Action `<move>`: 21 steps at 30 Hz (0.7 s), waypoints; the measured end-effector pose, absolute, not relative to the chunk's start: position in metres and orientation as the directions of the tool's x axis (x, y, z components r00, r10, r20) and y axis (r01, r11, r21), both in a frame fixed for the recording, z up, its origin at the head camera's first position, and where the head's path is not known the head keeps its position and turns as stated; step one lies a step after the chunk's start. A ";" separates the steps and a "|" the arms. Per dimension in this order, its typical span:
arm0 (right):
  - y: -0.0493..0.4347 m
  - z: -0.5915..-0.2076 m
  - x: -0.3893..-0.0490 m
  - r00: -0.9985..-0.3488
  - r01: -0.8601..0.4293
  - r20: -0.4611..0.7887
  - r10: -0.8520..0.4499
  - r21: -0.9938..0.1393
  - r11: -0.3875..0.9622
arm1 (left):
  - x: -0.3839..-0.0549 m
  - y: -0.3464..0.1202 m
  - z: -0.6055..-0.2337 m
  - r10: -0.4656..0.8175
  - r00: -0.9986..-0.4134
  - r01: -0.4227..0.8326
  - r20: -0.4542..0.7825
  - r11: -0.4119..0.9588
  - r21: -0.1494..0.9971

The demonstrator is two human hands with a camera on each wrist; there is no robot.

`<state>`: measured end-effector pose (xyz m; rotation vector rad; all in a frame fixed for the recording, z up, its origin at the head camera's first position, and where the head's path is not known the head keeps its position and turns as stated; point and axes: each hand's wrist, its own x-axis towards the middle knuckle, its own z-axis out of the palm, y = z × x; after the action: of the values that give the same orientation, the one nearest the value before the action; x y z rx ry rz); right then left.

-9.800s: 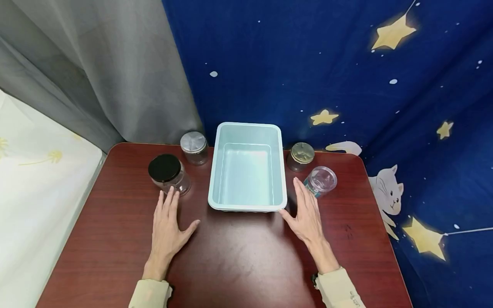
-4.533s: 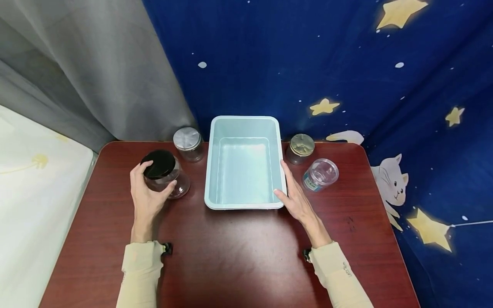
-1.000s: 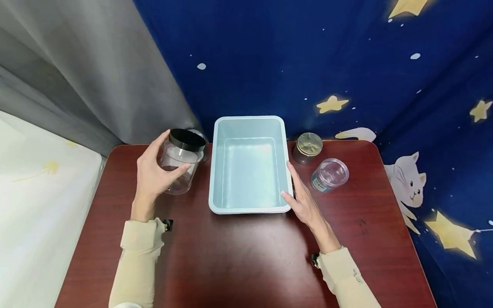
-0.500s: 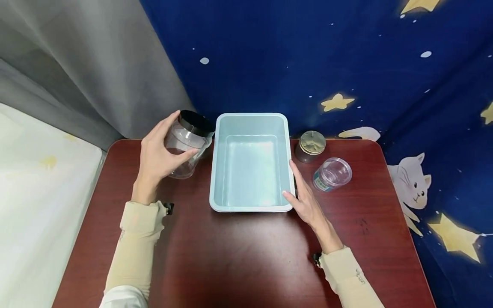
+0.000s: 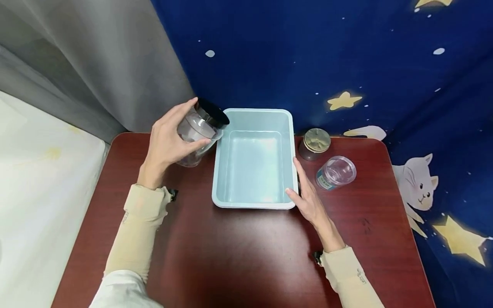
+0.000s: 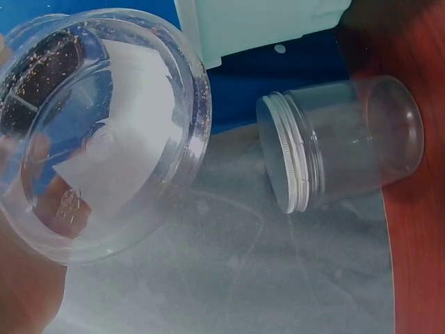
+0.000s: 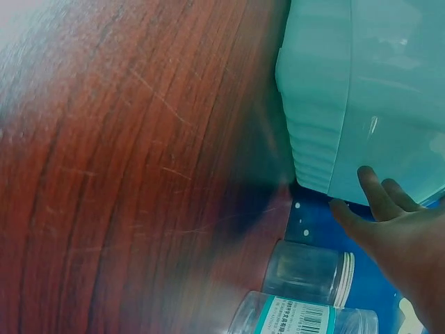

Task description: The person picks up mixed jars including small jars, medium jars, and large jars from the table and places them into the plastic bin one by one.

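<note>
My left hand (image 5: 167, 139) grips a large clear jar (image 5: 198, 126) with a black lid, thumb on one side and fingers on the other. The jar is tilted to the right, its lid close to the back left corner of the light blue plastic basin (image 5: 216, 188). In the left wrist view the round base of this jar (image 6: 149, 132) faces the camera. My right hand (image 5: 310, 201) holds the basin's right rim, thumb over the rim and fingers along the outer wall. The right wrist view shows those fingers (image 7: 375, 191) against the basin wall (image 7: 375, 104).
A clear jar with a silver lid (image 6: 348, 142) stands behind the held jar, mostly hidden in the head view. Right of the basin are a small gold-lidded jar (image 5: 315, 144) and a clear labelled jar (image 5: 336, 172). Curtains (image 5: 262, 55) hang behind the reddish table (image 5: 246, 256).
My left hand has taken hold of the black-lidded jar, lifted it and moved it right toward the basin, tilting it. My right hand went onto the basin rim earlier and stays there.
</note>
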<state>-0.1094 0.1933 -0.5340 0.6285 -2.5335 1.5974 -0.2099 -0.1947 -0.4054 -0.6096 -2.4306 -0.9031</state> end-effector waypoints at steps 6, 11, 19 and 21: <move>0.187 -0.504 -0.102 -0.915 -0.368 0.263 -0.306 -0.854 0.367 | -0.216 -0.185 -0.403 0.284 -0.795 0.558 0.536 0.690 0.462; 0.183 -0.493 -0.099 -0.912 -0.374 0.270 -0.308 -0.855 0.359 | -0.220 -0.178 -0.400 0.341 -0.779 0.590 0.527 0.682 0.431; 0.183 -0.496 -0.100 -0.911 -0.382 0.283 -0.300 -0.855 0.351 | -0.229 -0.166 -0.392 0.423 -0.743 0.641 0.519 0.671 0.371; 0.183 -0.497 -0.100 -0.914 -0.376 0.280 -0.295 -0.857 0.353 | -0.233 -0.161 -0.389 0.449 -0.725 0.661 0.522 0.666 0.346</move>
<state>-0.0996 0.1828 -0.4967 0.6263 -2.5200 1.6281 -0.2329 -0.1606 -0.3892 -0.8706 -2.4879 -0.7395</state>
